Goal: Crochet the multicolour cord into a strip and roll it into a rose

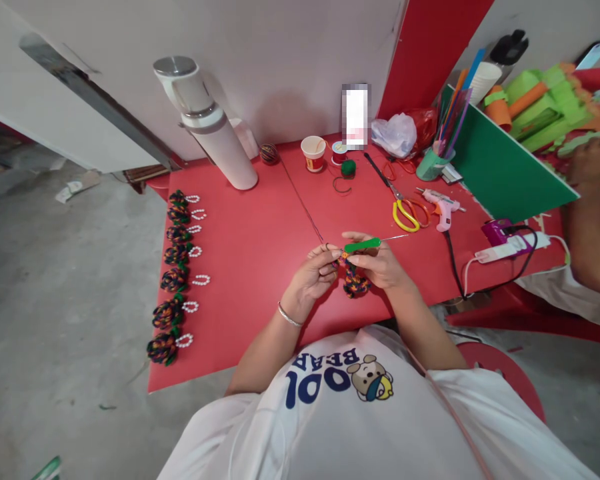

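My left hand [316, 272] pinches the edge of a small multicoloured crochet piece [357, 284], dark with orange and green yarn, that hangs between my hands. My right hand [380, 265] is closed around a crochet hook with a green handle [363, 246]; its thin metal shaft points off to the right. The right thumb and fingertips also meet the piece beside the left fingertips. A strand of yarn [303, 203] runs from my left fingers to a multicoloured yarn ball [269, 154] at the back. Fingers partly hide the stitches.
Several crocheted flowers [174, 279] with bead loops line the left edge of the red table [245, 267]. Behind stand a white thermos [220, 140], paper cup [313, 155] and green yarn [348, 168]. To the right lie scissors [405, 215], glue gun [445, 208] and power strip [513, 247]; another person's arm [593, 207] is beyond.
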Tool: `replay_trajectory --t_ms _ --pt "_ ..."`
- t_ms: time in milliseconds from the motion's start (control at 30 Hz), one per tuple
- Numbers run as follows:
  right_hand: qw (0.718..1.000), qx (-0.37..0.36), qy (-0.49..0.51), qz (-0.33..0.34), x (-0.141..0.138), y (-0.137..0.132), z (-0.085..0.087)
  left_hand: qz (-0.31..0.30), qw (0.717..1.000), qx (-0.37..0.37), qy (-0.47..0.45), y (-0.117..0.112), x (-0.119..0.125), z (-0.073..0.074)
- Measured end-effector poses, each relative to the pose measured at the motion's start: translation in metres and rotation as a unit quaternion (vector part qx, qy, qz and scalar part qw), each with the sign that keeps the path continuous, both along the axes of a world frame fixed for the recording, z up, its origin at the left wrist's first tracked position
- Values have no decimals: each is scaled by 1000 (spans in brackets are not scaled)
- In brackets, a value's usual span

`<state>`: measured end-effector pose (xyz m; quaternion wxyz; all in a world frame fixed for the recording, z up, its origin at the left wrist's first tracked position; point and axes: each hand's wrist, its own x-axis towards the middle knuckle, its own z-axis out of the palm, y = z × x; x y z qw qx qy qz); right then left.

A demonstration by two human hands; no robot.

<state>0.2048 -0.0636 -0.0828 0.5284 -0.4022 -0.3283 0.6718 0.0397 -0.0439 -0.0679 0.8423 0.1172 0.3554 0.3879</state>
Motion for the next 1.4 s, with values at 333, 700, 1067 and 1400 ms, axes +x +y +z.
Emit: replay_trajectory --t_ms 333,700,1067,1400 --pt "1000 1 -1 0 0 0 3 -6 1000 10 -9 0 0 -4" --pt "1000 16 -9 -11 -4 0 4 2 1000 29 4 -1 0 -1" --pt "999 -7 -19 -31 -5 2 5 25 995 82 41 -2 2 -3" --pt "1000 -4 6 -19 -6 1 1 7 1000 24 9 -3 4 -3"
